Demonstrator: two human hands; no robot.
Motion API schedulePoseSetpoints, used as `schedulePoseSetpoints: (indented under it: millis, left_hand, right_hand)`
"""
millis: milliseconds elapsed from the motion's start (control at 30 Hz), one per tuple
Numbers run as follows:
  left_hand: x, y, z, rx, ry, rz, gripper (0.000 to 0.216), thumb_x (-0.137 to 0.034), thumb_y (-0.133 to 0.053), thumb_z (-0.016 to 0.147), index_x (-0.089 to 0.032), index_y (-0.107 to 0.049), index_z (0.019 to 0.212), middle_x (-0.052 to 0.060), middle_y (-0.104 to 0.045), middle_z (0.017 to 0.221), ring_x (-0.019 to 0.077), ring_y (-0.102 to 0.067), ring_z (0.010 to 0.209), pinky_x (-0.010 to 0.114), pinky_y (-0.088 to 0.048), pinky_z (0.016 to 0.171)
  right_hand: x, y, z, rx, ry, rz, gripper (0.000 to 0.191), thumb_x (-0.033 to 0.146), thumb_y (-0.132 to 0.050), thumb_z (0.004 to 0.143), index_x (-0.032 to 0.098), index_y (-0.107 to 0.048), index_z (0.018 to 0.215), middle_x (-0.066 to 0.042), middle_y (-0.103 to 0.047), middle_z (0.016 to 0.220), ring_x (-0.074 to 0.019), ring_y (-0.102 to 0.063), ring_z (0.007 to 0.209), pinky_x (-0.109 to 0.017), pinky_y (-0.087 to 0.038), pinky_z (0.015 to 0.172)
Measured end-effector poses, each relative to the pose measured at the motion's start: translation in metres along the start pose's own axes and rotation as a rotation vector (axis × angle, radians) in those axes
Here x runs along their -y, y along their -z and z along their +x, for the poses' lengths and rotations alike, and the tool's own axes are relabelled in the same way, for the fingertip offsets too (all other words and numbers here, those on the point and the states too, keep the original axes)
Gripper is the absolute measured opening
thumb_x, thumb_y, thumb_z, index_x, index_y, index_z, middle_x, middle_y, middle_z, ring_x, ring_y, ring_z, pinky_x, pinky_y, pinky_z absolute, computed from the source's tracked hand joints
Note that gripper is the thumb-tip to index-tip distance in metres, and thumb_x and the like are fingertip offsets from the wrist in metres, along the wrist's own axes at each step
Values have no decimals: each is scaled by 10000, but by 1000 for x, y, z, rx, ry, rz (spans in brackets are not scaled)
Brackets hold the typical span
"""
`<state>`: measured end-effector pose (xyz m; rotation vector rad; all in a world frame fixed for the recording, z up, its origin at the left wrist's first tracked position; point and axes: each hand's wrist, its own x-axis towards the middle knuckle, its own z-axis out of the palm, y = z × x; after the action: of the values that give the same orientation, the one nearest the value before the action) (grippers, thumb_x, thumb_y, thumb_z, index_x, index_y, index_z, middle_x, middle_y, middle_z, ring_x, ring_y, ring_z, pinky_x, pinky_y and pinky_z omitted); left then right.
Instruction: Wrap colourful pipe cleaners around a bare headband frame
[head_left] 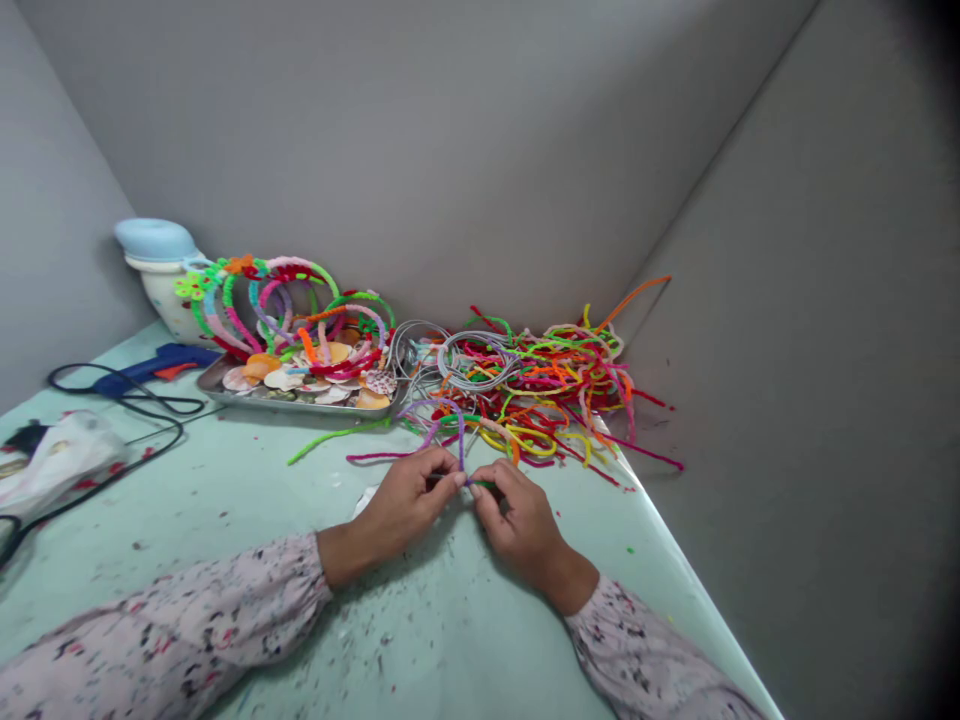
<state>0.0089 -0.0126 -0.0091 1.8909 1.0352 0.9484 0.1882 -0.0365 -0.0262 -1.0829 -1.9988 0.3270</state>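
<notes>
Both hands meet over the near middle of the table, fingertips almost touching. My left hand [409, 500] is closed in a pinch on a purple pipe cleaner [461, 440], which rises from the fingertips and bends over to the left. My right hand [517, 520] is also pinched, with thumb and forefinger beside the purple piece. A short dark green length shows at its fingers; whether it is part of a wrapped band cannot be made out. Just beyond the hands, a curve of green, peach and orange [514, 448] arches down towards my right hand.
Behind lies a tangled heap of coloured pipe cleaners [555, 370] with coiled grey wire hoops [476, 360]. A metal tray [300, 407] holds shells and fuzzy wrapped headbands [225, 300]. Leftward are a blue glue gun [150, 370], its black cord [176, 430], a lidded container [161, 280] and a plastic bag [67, 460].
</notes>
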Motion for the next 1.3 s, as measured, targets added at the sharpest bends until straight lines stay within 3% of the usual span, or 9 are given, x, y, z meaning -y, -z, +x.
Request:
schedulePoseSetpoints:
  millis: [833,967,1167,1300]
  left_hand:
    - [0,-2,2,1,129,-121,189,-296,-519,815,-158,-526,687,-38,-476,612,113,-434,599,220,-344,561]
    - [1,-3,0,-5,95,-139,179,-310,-512,850,-157,-562,773,-33,-519,652,108,-465,605,218,-371,566]
    - [-3,-4,-5,-89,11,-41,193,-242,-557,838,-169,-551,1017,19,-603,871,121,-546,696,243,-448,637]
    - [-2,-3,-5,-138,-122,56,138,-169,-570,829,-176,-578,967,26,-580,908,114,-537,724,250,-458,686]
  right_hand:
    - [0,-1,-1,46,48,-40,146,185,-461,895,198,-589,966,-46,-588,828,-169,-557,762,-278,-433,670]
    - [0,0,0,0,0,-6,120,195,-472,895,203,-583,937,-43,-595,830,-172,-560,774,-281,-435,686]
    - [-1,1,2,-69,-124,36,101,234,-489,900,198,-583,904,-28,-596,793,-161,-563,725,-275,-441,667]
    - [0,1,2,-64,-142,53,107,246,-489,903,194,-582,898,-31,-599,793,-159,-569,725,-274,-446,665]
